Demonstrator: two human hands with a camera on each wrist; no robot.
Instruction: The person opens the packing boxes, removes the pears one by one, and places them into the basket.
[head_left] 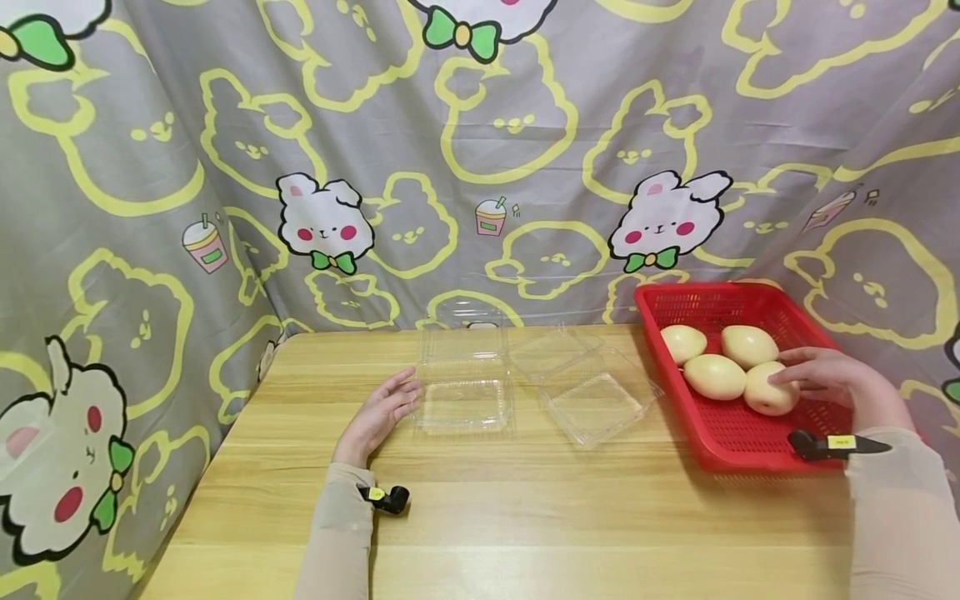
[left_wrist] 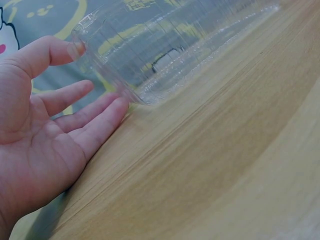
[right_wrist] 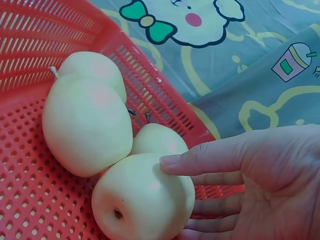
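Observation:
My left hand (head_left: 381,410) rests at the left side of a clear plastic clamshell box (head_left: 465,404), which stands with its lid raised. In the left wrist view the thumb and some fingertips meet the box's edge, the fingers loosely extended. Over the red basket (head_left: 708,454) is my right hand (head_left: 840,383), beside the nearest pale yellow pear (head_left: 771,398). Its thumb lies against that pear (right_wrist: 142,195) in the right wrist view, and the other fingers extend along its side, partly hidden. Several pears, including another large one (right_wrist: 87,125), sit together in the basket.
A second clear plastic box (head_left: 600,408) lies spread out at an angle between the first box and the basket. The wooden table (head_left: 525,517) meets a patterned grey curtain (head_left: 465,200) at the back, and curtain also hangs at both sides.

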